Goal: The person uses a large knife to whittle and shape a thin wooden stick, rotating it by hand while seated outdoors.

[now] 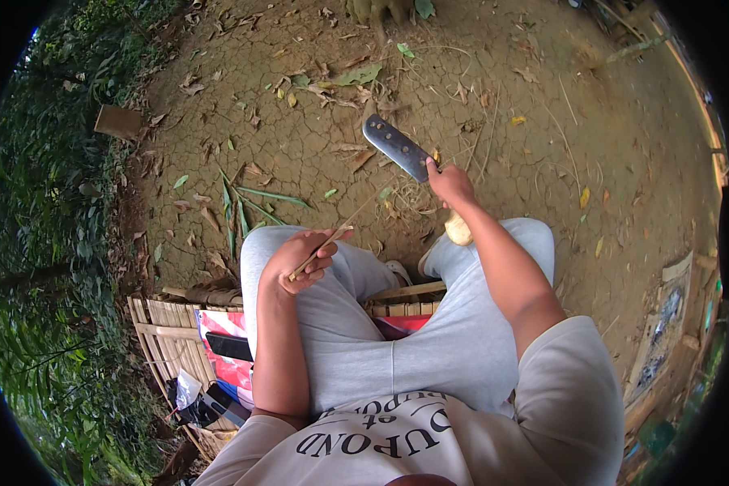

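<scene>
Above my left knee, my left hand (306,261) is closed around a thin wooden or bamboo strip (321,249). The strip slants across the fingers, and its far end tapers out past them toward the ground. My right hand (449,185) grips a cleaver (397,148) over the gap between my knees. Its broad dark blade has several round holes and points up and to the left, apart from the strip. A pale, rounded handle end (459,230) shows below my right wrist. Thin curled shavings (409,197) lie on the ground beneath the blade.
I sit on a bamboo slat bench (164,328). At my left are a black phone (228,346) on a red and white sheet and a dark bag (211,405). Green leaf blades (239,206) and dry leaves lie on cracked soil. A brown block (118,122) sits by the bushes.
</scene>
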Demonstrator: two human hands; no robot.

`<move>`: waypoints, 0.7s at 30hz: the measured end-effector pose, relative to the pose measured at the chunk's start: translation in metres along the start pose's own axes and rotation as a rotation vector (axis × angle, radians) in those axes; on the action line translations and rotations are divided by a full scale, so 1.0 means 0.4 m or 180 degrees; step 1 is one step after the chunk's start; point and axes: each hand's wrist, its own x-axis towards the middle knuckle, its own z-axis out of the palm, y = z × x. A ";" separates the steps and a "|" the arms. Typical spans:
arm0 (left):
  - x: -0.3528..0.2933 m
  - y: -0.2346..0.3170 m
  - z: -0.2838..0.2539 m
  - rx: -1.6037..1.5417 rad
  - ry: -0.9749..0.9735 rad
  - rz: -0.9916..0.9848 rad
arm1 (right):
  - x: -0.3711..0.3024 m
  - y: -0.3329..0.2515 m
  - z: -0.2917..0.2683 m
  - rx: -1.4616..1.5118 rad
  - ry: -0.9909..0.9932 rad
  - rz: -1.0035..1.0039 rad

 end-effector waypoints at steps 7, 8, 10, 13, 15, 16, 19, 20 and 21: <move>0.000 -0.004 -0.030 -0.0519 -0.0004 -0.0077 | 0.000 -0.014 0.021 -0.0128 0.0243 -0.0238; -0.012 0.004 -0.038 -0.0575 -0.0039 -0.0102 | 0.008 -0.015 0.025 -0.0066 0.0120 -0.0209; -0.017 0.002 -0.040 -0.0594 -0.0065 -0.0124 | 0.024 -0.006 0.015 0.0039 -0.0094 -0.0137; 0.003 -0.005 -0.024 -0.0410 -0.0014 -0.0059 | 0.031 -0.019 0.015 0.0296 -0.0116 0.0158; 0.003 -0.001 -0.022 -0.0221 0.0022 -0.0015 | -0.004 -0.044 0.024 0.0231 -0.0345 -0.0102; 0.003 0.000 -0.022 -0.0194 0.0071 -0.0030 | -0.021 -0.057 0.030 0.0201 -0.0473 -0.0225; 0.005 -0.003 -0.016 -0.0258 0.0107 -0.0063 | 0.007 -0.065 0.021 -0.0212 -0.0514 -0.0605; 0.005 -0.012 -0.018 -0.0375 0.0068 -0.0059 | 0.025 -0.046 0.023 -0.0100 -0.0382 -0.0478; 0.002 -0.011 -0.019 -0.0477 0.0040 -0.0049 | 0.030 -0.040 0.022 0.0001 -0.0358 -0.0399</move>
